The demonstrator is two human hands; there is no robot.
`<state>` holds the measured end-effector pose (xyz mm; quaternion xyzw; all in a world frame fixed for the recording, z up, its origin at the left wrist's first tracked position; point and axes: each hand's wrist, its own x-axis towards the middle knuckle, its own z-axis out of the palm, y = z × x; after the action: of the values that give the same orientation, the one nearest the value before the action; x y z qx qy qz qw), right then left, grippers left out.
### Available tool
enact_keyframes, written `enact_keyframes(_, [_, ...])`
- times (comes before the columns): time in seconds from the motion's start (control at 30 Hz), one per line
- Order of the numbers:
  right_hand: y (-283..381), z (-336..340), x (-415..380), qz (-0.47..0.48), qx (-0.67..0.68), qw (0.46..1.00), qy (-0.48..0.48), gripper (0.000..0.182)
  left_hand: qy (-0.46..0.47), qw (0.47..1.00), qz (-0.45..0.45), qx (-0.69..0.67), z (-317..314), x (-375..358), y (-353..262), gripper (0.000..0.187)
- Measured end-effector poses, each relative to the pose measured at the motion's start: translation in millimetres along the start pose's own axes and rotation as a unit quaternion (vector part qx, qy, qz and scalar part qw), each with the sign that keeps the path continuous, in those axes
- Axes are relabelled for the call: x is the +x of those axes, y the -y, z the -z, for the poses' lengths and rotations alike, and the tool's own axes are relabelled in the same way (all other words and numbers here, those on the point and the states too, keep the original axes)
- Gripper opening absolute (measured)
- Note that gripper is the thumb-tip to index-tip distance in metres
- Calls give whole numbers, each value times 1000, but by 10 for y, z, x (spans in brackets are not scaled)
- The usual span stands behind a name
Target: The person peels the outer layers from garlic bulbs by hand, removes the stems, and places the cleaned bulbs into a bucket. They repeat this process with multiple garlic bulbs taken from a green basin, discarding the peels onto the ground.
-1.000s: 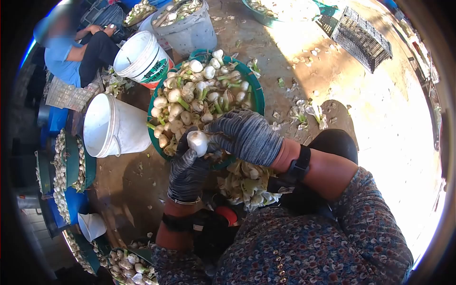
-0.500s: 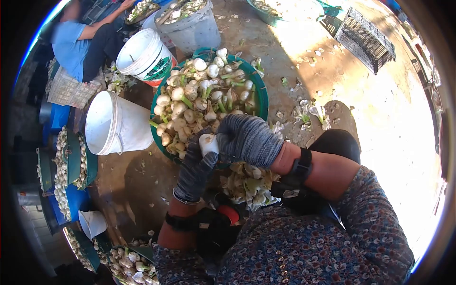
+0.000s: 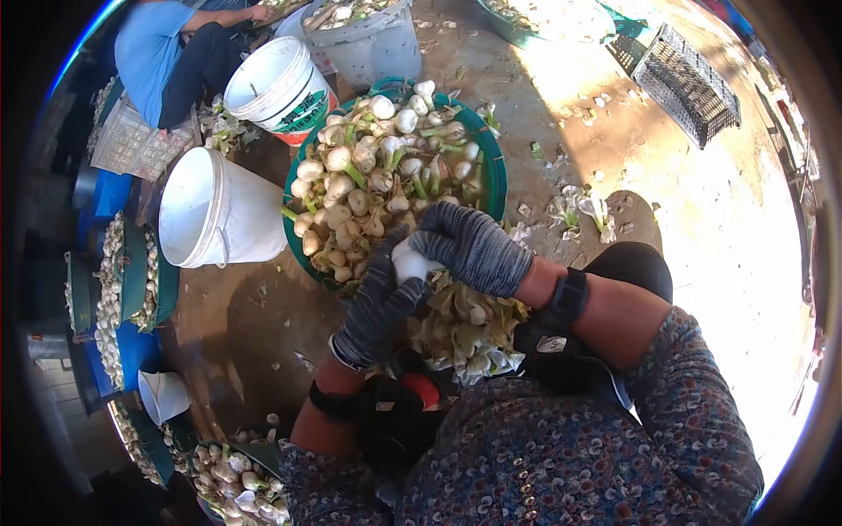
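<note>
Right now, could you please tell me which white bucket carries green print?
The red-based bucket, between the seated person and the green basin: its side shows green print, while the large bucket and small bucket below look plain.

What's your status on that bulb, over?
Left hand grips bulb, right hand curled against it. Heaped tub just beyond. Nothing visibly blocking.
</note>
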<state>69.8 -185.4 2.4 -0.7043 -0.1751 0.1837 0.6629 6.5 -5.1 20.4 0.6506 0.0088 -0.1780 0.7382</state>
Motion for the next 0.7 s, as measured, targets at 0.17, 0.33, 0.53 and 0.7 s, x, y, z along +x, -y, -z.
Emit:
enact_keyframes(0.17, [-144, 2, 116, -173, -14, 985, -23, 33, -42, 888, -248, 384, -91, 96, 155, 71])
enact_keyframes(0.33, [97, 28, 67, -93, -32, 992, 82, 33, -75, 925, -188, 321, 120, 61, 224, 75])
enact_keyframes(0.53, [87, -171, -39, 47, -255, 966, -5, 27, -91, 994, 55, 4, 106, 17, 98, 56])
enact_keyframes(0.7, [-31, -129, 66, 13, -205, 975, -85, 26, -126, 981, -9, 144, 117, 1, 258, 47])
